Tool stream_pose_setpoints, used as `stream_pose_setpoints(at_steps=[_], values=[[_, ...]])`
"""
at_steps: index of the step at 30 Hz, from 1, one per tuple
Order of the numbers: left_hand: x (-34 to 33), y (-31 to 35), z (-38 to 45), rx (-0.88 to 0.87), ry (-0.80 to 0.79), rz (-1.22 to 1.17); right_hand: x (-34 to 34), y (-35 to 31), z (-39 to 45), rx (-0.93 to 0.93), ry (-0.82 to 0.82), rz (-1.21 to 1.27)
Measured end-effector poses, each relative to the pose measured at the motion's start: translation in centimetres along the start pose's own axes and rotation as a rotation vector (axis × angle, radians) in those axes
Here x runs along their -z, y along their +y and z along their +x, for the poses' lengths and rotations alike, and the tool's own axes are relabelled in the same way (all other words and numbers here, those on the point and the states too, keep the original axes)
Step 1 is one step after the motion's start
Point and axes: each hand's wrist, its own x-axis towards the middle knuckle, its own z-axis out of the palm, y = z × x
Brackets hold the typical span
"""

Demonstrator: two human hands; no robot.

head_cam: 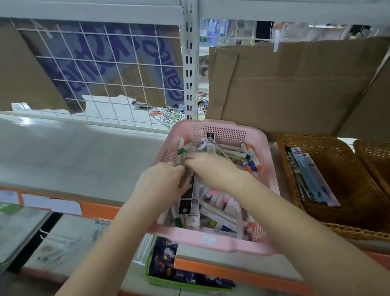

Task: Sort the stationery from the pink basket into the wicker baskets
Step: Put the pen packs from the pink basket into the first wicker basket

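A pink plastic basket (217, 242) sits on the grey shelf, full of mixed stationery: markers, glue sticks with orange and blue caps (251, 160) and flat packs. Both hands are inside it near its left side. My left hand (163, 182) is closed around a bunch of markers, one with a green cap (181, 152). My right hand (208, 168) lies palm down against the same bunch, fingers curled onto it. To the right stands a wicker basket (287, 178) holding a few flat pen packs (312, 180). A second wicker basket (388, 163) is at the far right.
Cardboard sheets (287, 85) lean behind the baskets. A white wire grid (97, 74) backs the shelf on the left, beside an upright post (189, 61). The bare grey shelf (72, 154) spreads left of the pink basket. A green box (178, 284) sits on the lower shelf.
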Motion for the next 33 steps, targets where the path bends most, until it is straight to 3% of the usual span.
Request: stream_pose_setpoints(at_steps=[9, 15, 22, 24, 30, 33], values=[[0.1, -0.6, -0.7, -0.12, 0.011, -0.123, 0.0, -0.1, -0.3, 0.0, 0.011, -0.158], [0.3, -0.8, -1.1, -0.156, 0.01, -0.195, 0.8, 1.0, -3.0, -0.122, 0.09, -0.142], [1.6, -0.4, -0.6, -0.185, 0.014, -0.4, 3.3, 0.5, -6.0, -0.47, 0.458, 0.434], [1.9, -0.2, -0.3, -0.167, 0.002, -0.482, 3.6, -0.8, -6.2, -0.462, 0.449, 0.614], [1.9, 0.1, 0.4, -0.044, -0.018, -0.594, 3.8, -2.9, -6.2, -0.401, 0.379, 0.819], [1.9, -0.1, 0.7, -0.072, -0.098, -0.901, 4.0, -3.4, -6.1, -0.359, 0.36, 0.863]])
